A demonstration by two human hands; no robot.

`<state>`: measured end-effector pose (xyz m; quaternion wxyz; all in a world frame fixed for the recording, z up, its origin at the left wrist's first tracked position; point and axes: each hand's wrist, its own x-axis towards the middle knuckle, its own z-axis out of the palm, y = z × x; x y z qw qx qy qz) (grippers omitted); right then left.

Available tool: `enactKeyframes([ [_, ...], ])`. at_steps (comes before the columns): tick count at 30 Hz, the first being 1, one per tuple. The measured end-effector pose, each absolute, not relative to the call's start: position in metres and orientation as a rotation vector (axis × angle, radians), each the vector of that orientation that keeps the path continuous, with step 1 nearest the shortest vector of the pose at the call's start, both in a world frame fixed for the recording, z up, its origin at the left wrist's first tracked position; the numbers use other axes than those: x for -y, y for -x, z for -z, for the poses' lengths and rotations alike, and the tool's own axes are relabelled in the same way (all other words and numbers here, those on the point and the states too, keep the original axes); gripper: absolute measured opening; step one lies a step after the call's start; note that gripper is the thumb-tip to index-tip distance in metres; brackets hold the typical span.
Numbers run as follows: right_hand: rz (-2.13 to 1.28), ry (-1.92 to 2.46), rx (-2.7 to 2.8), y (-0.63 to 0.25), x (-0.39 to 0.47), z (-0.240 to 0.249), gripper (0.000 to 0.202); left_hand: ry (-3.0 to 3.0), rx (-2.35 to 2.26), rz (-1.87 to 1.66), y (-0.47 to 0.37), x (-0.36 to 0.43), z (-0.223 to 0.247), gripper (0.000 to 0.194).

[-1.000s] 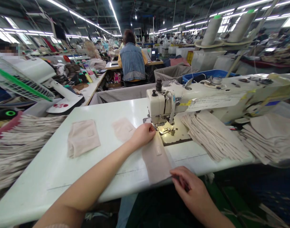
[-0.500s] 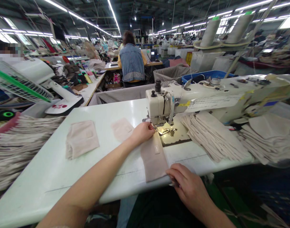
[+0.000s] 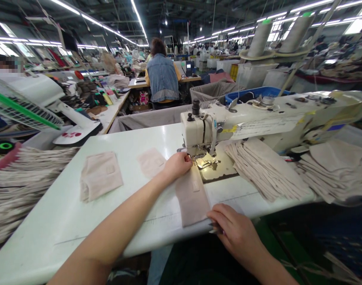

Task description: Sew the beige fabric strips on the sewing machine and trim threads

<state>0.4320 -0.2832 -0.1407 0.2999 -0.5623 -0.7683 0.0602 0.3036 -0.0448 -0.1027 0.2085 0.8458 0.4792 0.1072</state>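
Note:
A beige fabric piece (image 3: 192, 202) with a small label lies on the white table, its far end by the needle of the sewing machine (image 3: 198, 132). My left hand (image 3: 178, 164) is closed at that far end, fingers pinched on the fabric beside the presser foot. At the near right corner, my right hand (image 3: 232, 229) pinches the fabric edge; a small pointed metal thing (image 3: 213, 230) shows under its fingers. Left of my left hand lie a small beige piece (image 3: 151, 162) and a folded beige piece (image 3: 101, 175).
Beige fabric stacks lie right of the needle (image 3: 266, 170), at the far right (image 3: 338, 170) and at the left edge (image 3: 23, 190). A white fan (image 3: 76, 118) stands at the back left. A person in a denim vest (image 3: 163, 77) sits ahead, facing away.
The whole view has shifted slightly. Both hands keep their places on the fabric, and the pointed metal thing under my right fingers shows more clearly.

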Motion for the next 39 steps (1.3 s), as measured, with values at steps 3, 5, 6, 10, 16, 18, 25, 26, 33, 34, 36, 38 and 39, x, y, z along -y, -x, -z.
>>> enactKeyframes([
  [3, -0.161, 1.521, 2.043, -0.432, 0.281, 0.139, 0.035, -2.36, -1.335, -0.295, -0.305, 0.042, 0.103, 0.014],
  [5, -0.156, 1.537, 2.047, -0.432, 0.281, 0.138, 0.036, -2.365, -1.319, -0.29, -0.304, 0.044, 0.101, 0.014],
  [6, -0.154, 1.544, 2.046, -0.432, 0.281, 0.138, 0.037, -2.378, -1.31, -0.304, -0.303, 0.046, 0.099, 0.015],
  [10, -0.115, 1.519, 2.036, -0.433, 0.282, 0.138, 0.043, -2.59, -1.333, -0.452, -0.282, 0.063, 0.094, 0.025],
  [16, -0.005, 1.396, 2.08, -0.438, 0.288, 0.146, 0.036, -2.888, -1.621, -0.111, -0.215, 0.076, 0.094, 0.028],
  [18, 0.017, 1.375, 2.077, -0.439, 0.29, 0.148, 0.03, -2.928, -1.697, -0.134, -0.201, 0.082, 0.092, 0.028],
  [25, 0.038, 1.374, 2.133, -0.44, 0.288, 0.144, 0.029, -3.042, -0.287, -0.417, -0.222, 0.162, 0.098, 0.037],
  [26, 0.031, 1.38, 2.14, -0.44, 0.288, 0.143, 0.029, -3.04, -0.237, -0.394, -0.226, 0.172, 0.102, 0.038],
  [33, -0.028, 1.406, 2.152, -0.44, 0.28, 0.137, 0.034, -3.074, -0.218, -0.334, -0.231, 0.176, 0.115, 0.037],
  [34, -0.039, 1.41, 2.151, -0.441, 0.279, 0.137, 0.035, -3.074, -0.21, -0.328, -0.231, 0.173, 0.113, 0.037],
  [36, -0.056, 1.424, 2.149, -0.441, 0.276, 0.137, 0.038, -3.071, -0.198, -0.319, -0.232, 0.17, 0.11, 0.035],
  [38, -0.071, 1.445, 2.152, -0.442, 0.273, 0.136, 0.042, -3.065, -0.194, -0.32, -0.234, 0.167, 0.109, 0.032],
  [39, -0.077, 1.454, 2.157, -0.442, 0.271, 0.136, 0.044, -3.064, -0.196, -0.325, -0.235, 0.166, 0.108, 0.031],
])
